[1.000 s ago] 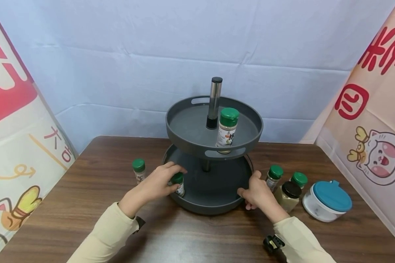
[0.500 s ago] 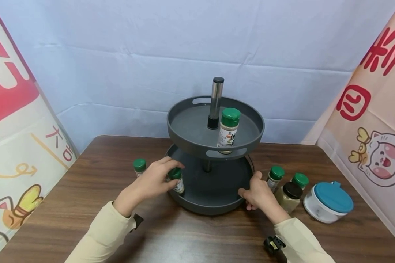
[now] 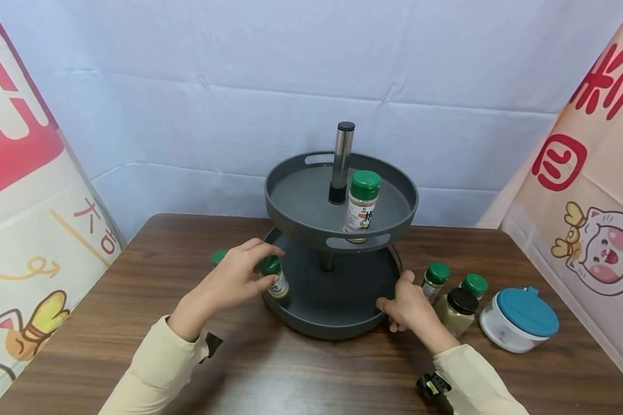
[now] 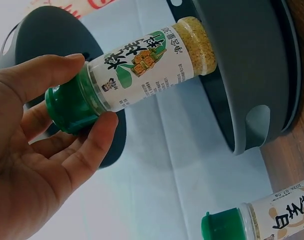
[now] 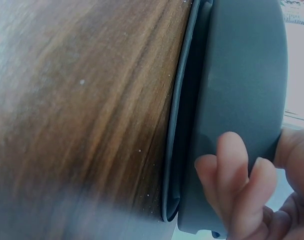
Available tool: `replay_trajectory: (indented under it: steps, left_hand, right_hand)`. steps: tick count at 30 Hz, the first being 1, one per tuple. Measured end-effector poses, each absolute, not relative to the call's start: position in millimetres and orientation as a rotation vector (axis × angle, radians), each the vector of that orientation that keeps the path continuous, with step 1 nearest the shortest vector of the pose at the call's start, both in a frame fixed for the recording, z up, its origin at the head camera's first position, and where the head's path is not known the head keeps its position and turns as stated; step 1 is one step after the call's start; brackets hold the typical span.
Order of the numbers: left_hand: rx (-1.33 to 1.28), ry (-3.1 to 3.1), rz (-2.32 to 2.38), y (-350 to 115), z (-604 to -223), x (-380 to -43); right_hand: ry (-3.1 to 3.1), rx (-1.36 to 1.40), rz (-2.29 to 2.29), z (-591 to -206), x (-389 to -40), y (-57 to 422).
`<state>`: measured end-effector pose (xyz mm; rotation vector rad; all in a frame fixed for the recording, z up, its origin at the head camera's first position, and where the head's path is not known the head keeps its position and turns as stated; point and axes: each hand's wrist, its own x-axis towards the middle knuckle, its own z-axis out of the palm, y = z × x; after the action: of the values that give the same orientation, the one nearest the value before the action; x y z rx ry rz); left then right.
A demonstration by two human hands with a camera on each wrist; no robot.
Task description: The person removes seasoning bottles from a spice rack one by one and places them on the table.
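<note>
My left hand (image 3: 231, 282) pinches the green cap of a seasoning jar (image 4: 146, 67) between thumb and fingers. The jar holds yellowish powder; its base is just inside the left rim of the dark grey lower tray (image 3: 337, 311) of a two-tier rack. In the head view the jar leans slightly, cap toward the left. At the right side, my right hand (image 3: 407, 302) grips the lower tray's rim, thumb over the edge and fingers against the outer wall (image 5: 242, 90). Another green-capped jar (image 3: 362, 210) stands on the upper tray (image 3: 306, 210).
Partly behind my left hand is a green-capped jar (image 3: 218, 256), whose label shows in the left wrist view. Right of the rack stand two green-capped jars (image 3: 436, 274), a black-capped jar (image 3: 457, 314) and a white container with a blue lid (image 3: 524, 314). A pale cloth (image 3: 187, 127) hangs behind.
My left hand has shifted left and slightly back with the jar, covering more of the jar behind it. My right hand stays on the tray rim.
</note>
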<state>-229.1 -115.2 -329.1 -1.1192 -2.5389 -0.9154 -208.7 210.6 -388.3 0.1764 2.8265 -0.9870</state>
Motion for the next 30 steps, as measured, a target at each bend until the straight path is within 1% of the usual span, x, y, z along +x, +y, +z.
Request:
replay_trajectory:
  steps: [10,22,30]
  left_hand:
    - [-1.076,-2.548,-0.880,-129,-328,-225]
    - [-0.996,-2.577,-0.794,-160,-330,-222]
    - [-0.895,-2.686,-0.739,-182,-334,-221]
  right_hand:
    - [2.818,0.172,-0.997,-389,-208,211]
    - [2.815,0.166,-1.000,-389,-207,212]
    - [2.817,0.170,-0.995,-389,-209,211]
